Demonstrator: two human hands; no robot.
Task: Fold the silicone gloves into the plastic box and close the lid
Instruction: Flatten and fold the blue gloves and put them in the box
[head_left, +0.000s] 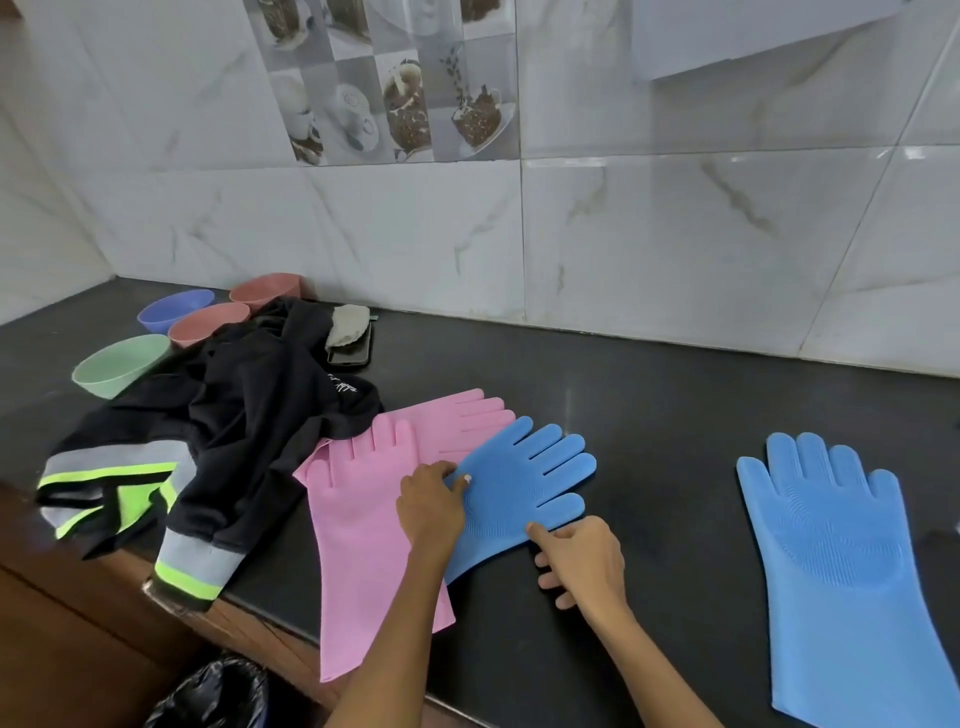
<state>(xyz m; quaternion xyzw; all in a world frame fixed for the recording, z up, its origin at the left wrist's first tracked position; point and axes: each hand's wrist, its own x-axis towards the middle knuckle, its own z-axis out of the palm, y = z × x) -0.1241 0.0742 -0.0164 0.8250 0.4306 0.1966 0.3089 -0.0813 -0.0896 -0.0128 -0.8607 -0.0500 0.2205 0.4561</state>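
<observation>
So both hands are working on the blue glove (519, 493) in the middle of the frame. It's lying flat on the dark counter (675, 415), fingers pointing to the upper right, and its cuff end is overlapping the pink gloves (363, 519) sitting just left of it. The left hand (431, 504) is resting on the glove's left edge with its fingers curled in and the thumb tip pressing down on the blue surface. The right hand (582, 558) is at the glove's lower right edge, index finger stretched out and touching the glove near its thumb, the other fingers curled loosely under; can't tell if it's actually pinching anything.

A second blue glove (841, 561) is lying palm up at the right side of the frame, well apart from the first one.

Over on the left, a black jacket (208, 441) with grey and neon stripes is sprawling across the counter, touching the pink gloves' fingertips. Behind it in the upper left are a green bowl (117, 366), a blue bowl (174, 309) and two pink bowls (208, 322), plus a phone (350, 351) peeking out with a grey cloth (345, 325) on top.
</observation>
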